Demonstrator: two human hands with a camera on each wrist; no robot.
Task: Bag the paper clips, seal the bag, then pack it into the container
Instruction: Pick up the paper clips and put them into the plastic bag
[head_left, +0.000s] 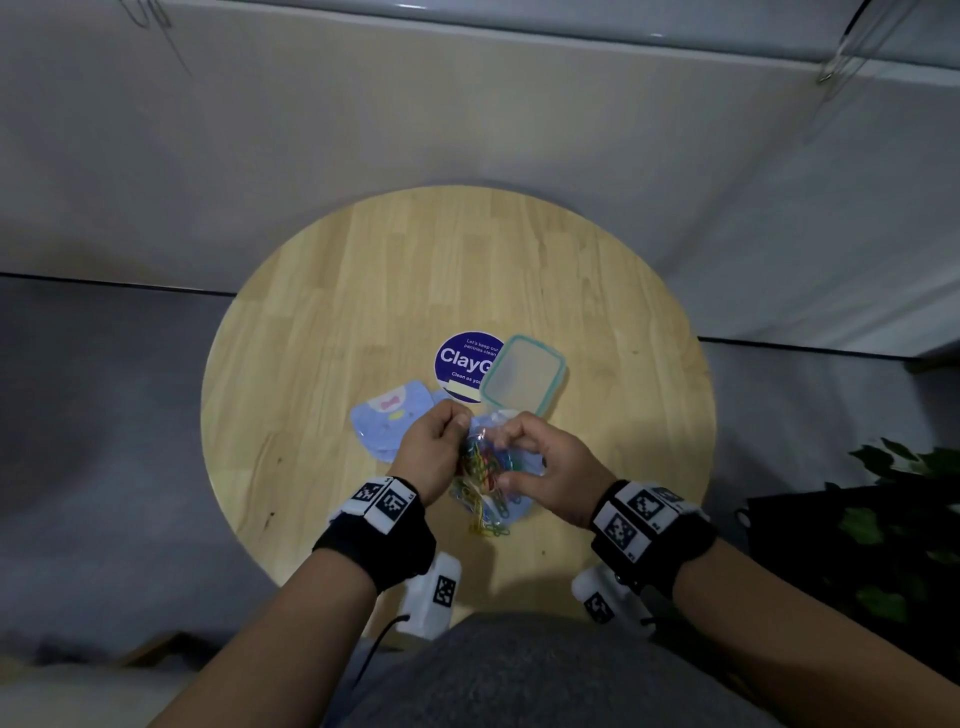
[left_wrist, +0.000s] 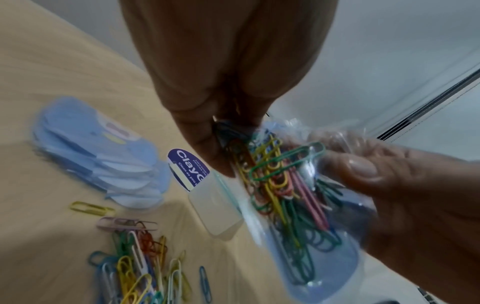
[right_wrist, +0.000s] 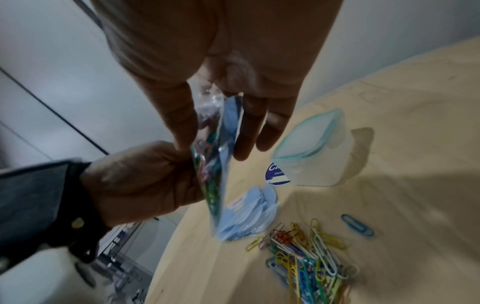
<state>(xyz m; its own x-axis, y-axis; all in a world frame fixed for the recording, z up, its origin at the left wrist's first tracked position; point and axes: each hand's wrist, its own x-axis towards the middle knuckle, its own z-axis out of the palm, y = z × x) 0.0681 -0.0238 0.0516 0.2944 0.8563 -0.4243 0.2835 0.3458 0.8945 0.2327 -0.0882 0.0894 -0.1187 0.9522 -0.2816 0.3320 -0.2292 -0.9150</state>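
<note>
A clear bag with a blue backing (head_left: 488, 462) hangs above the table between both hands. My right hand (head_left: 511, 441) pinches its upper edge between thumb and fingers, seen edge-on in the right wrist view (right_wrist: 215, 144). My left hand (head_left: 452, 423) pinches a bunch of coloured paper clips (left_wrist: 270, 164) at the bag's mouth. Many clips sit inside the bag (left_wrist: 298, 216). A pile of loose clips (head_left: 488, 525) lies on the table under the bag. The open clear container with a teal rim (head_left: 524, 374) stands just beyond the hands.
A fanned stack of blue bags (head_left: 384, 421) lies left of the hands. A round purple sticker (head_left: 462, 364) is partly under the container. One blue clip (right_wrist: 357, 225) lies apart from the pile (right_wrist: 309, 261). The round wooden table (head_left: 363, 291) ends close in front of me.
</note>
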